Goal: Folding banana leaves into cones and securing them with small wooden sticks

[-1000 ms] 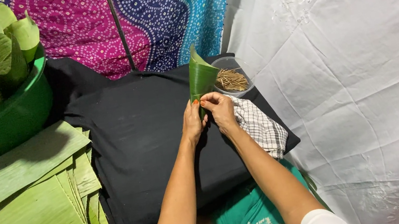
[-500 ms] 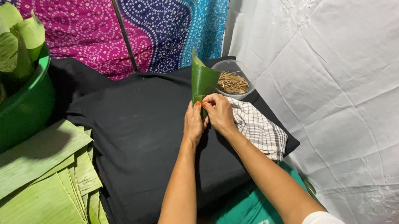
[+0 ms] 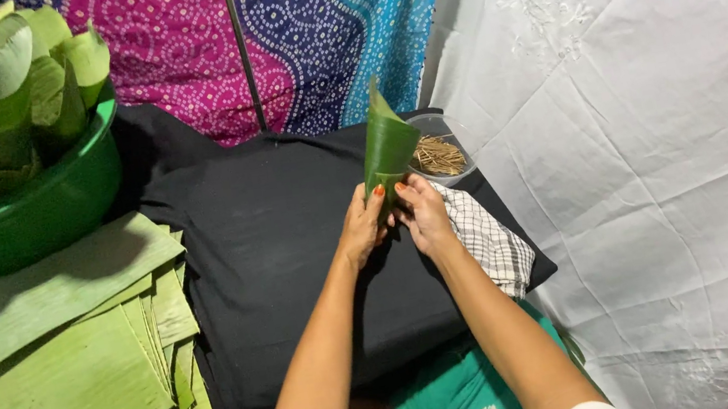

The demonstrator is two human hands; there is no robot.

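Both hands meet over the black cloth (image 3: 274, 247), and the left hand (image 3: 360, 231) and right hand (image 3: 423, 215) each pinch the base of a rolled green leaf cone (image 3: 387, 145), point standing up. The grip is closed on the leaf on both sides. To do this well, the overlap probably wants holding tight while a sliver from the bowl of small sticks (image 3: 440, 157) just behind pins it. Flat leaves (image 3: 47, 396) wait at left.

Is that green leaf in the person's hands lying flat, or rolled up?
Rolled up. The leaf forms a cone standing upright, its pointed edge on top, with the left hand and right hand pinching its lower end together.
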